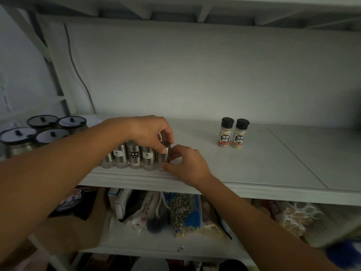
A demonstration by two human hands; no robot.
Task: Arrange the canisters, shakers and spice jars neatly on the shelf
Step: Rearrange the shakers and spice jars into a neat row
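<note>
2 spice jars (226,136) stand near the shelf's (254,169) back edge; at its front edge our left hand (150,132) curls over the end shaker's (163,158) top, our right hand (187,163) pinches its base.

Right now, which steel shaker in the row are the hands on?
The rightmost shaker, at the row's end nearest the two pepper bottles: left hand pinches its top, right hand holds its base.

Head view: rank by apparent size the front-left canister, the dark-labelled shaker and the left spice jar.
1. front-left canister: clearly largest.
2. dark-labelled shaker and left spice jar look alike; the shaker stands nearer the camera, so they are not ranked.
</note>
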